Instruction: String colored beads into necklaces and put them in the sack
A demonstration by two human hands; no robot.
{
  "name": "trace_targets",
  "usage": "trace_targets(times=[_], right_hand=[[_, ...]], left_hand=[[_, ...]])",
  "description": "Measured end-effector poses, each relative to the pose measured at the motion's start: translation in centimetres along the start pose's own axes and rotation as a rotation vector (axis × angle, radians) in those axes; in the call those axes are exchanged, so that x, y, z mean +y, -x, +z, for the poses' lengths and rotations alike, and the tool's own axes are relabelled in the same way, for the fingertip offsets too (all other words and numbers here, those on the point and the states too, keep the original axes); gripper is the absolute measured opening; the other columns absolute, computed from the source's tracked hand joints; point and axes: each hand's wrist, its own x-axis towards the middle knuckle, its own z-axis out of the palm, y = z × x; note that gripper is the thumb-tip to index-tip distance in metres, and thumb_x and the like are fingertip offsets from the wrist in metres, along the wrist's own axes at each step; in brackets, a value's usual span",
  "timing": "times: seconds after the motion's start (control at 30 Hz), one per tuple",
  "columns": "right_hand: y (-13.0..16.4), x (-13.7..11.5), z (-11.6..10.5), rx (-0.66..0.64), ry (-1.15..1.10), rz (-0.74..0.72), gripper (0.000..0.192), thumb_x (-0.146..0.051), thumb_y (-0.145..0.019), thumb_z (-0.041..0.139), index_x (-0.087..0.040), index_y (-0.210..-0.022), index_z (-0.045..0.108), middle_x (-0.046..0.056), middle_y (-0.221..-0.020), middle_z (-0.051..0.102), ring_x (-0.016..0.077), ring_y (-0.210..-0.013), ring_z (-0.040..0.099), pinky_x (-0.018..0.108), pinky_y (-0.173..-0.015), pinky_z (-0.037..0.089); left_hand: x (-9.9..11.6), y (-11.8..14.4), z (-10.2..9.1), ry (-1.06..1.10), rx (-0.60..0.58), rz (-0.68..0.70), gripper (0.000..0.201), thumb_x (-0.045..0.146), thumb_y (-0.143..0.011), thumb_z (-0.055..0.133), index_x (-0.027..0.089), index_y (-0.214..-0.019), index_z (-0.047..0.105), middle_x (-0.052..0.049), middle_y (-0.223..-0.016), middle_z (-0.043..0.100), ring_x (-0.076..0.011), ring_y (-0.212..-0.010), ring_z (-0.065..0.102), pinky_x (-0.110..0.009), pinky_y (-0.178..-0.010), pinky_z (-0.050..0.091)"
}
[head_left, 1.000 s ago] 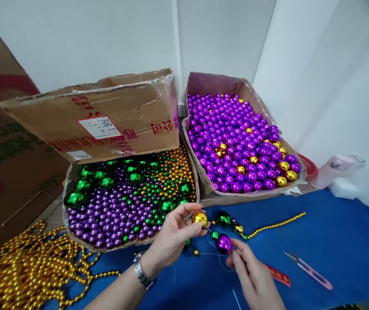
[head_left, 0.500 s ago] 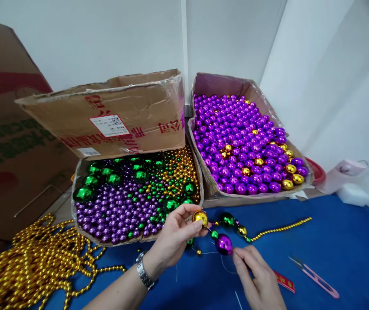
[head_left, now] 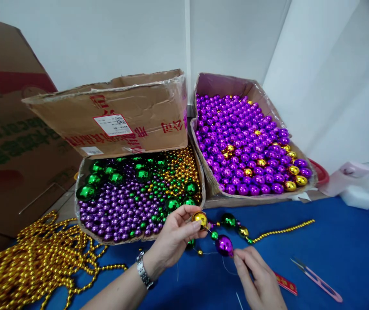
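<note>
Gold bead [head_left: 200,218] sits pinched in our left hand [head_left: 174,239] above the blue cloth [head_left: 333,241], just before the mixed-bead box [head_left: 139,196]; our right hand [head_left: 257,280] grips the thread at the purple bead [head_left: 223,245]; snips [head_left: 316,279] lie well right.

My beads [head_left: 224,244] look glossy, mirror-smooth plastic; the boxes [head_left: 133,116] are rough, matt cardboard; the blue cloth [head_left: 333,241] looks matt.

No legible text on cardboard box [head_left: 133,116]
</note>
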Motion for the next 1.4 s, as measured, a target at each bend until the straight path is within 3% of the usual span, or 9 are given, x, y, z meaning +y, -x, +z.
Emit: trace_targets(times=[0.43, 0.57, 0.73, 0.87, 0.97, 1.13, 1.17, 1.27, 1.4], right_hand=[[0.3, 0.2, 0.2, -0.048, -0.123, 0.107, 0.022, -0.031, -0.093, 0.044, -0.022, -0.1, 0.063, 0.006, -0.083, 0.061, 0.0167, -0.076, 0.061, 0.022, -0.068, 0.05], [0.8, 1.1, 0.9, -0.129, -0.452, 0.354, 0.03, -0.041, -0.09, 0.05, -0.021, -0.11, 0.06, 0.007, -0.093, 0.063, 0.0175, -0.078, 0.064, 0.024, -0.069, 0.054], [0.7, 1.2, 2.4, -0.092, -0.939, 0.558, 0.039, -0.045, -0.08, 0.064, -0.021, -0.11, 0.06, 0.004, -0.08, 0.062, 0.0133, -0.064, 0.059, 0.024, -0.06, 0.05], [0.6, 0.0, 2.8, -0.08, -1.197, 0.722, 0.041, -0.042, -0.07, 0.075, -0.019, -0.102, 0.065, 0.002, -0.071, 0.058, 0.011, -0.057, 0.052, 0.024, -0.054, 0.043], [0.6, -0.5, 2.4, -0.065, -1.264, 0.763, 0.042, -0.042, -0.066, 0.078, -0.02, -0.1, 0.066, 0.003, -0.068, 0.058, 0.0125, -0.057, 0.051, 0.027, -0.054, 0.042], [0.8, -0.2, 1.7, -0.032, -1.28, 0.788, 0.042, -0.042, -0.065, 0.079, -0.023, -0.101, 0.066, 0.004, -0.071, 0.06, 0.0147, -0.058, 0.052, 0.03, -0.054, 0.043], [0.9, 0.0, 1.7, -0.026, -1.283, 0.79, 0.042, -0.041, -0.065, 0.079, -0.024, -0.101, 0.066, 0.004, -0.072, 0.06, 0.0149, -0.058, 0.052, 0.031, -0.055, 0.043], [1.2, 0.5, 1.9, -0.021, -1.3, 0.803, 0.041, -0.04, -0.066, 0.078, -0.025, -0.102, 0.066, 0.004, -0.072, 0.06, 0.0156, -0.059, 0.053, 0.031, -0.055, 0.043], [1.6, 1.0, 2.2, -0.039, -1.343, 0.82, 0.04, -0.038, -0.067, 0.078, -0.026, -0.104, 0.066, 0.004, -0.073, 0.061, 0.0154, -0.061, 0.053, 0.031, -0.056, 0.044]], left_hand=[[-0.6, 0.2, 0.3, -0.125, -0.031, 0.073, 0.03, 0.018, -0.074, 0.071, 0.017, -0.101, 0.058, -0.006, -0.096, 0.063, -0.0179, -0.085, 0.061, -0.033, -0.075, 0.053], [-0.8, 0.3, 0.4, -0.197, -0.024, 0.088, 0.032, 0.019, -0.072, 0.073, 0.017, -0.1, 0.058, -0.005, -0.094, 0.064, -0.0157, -0.084, 0.06, -0.028, -0.074, 0.051], [-0.9, 0.9, 0.6, -0.255, -0.022, 0.079, 0.032, 0.021, -0.072, 0.073, 0.017, -0.1, 0.058, -0.004, -0.093, 0.063, -0.0135, -0.082, 0.059, -0.023, -0.071, 0.048], [-0.1, 1.6, 0.1, -0.377, -0.106, 0.101, 0.034, 0.027, -0.08, 0.065, 0.016, -0.111, 0.056, -0.009, -0.103, 0.063, -0.0178, -0.091, 0.06, -0.028, -0.076, 0.05], [1.3, 1.7, -2.1, -0.679, 0.005, 0.216, 0.028, 0.029, -0.086, 0.057, 0.016, -0.111, 0.056, -0.009, -0.107, 0.063, -0.019, -0.095, 0.061, -0.031, -0.081, 0.05], [4.8, 0.3, -9.1, -1.57, 0.346, 0.485, 0.023, 0.028, -0.09, 0.047, 0.017, -0.107, 0.059, -0.007, -0.103, 0.066, -0.0173, -0.092, 0.062, -0.029, -0.081, 0.049], [5.4, 0.1, -10.4, -1.744, 0.362, 0.473, 0.023, 0.026, -0.091, 0.044, 0.017, -0.107, 0.058, -0.007, -0.103, 0.067, -0.0173, -0.092, 0.062, -0.029, -0.082, 0.049], [6.4, -0.5, -13.1, -1.938, 0.336, 0.42, 0.022, 0.022, -0.088, 0.045, 0.019, -0.103, 0.06, -0.006, -0.101, 0.067, -0.0201, -0.091, 0.061, -0.031, -0.079, 0.048], [5.9, -0.7, -13.7, -2.089, 0.237, 0.36, 0.02, 0.015, -0.084, 0.048, 0.02, -0.098, 0.062, -0.005, -0.09, 0.067, -0.0214, -0.084, 0.057, -0.028, -0.065, 0.044]])
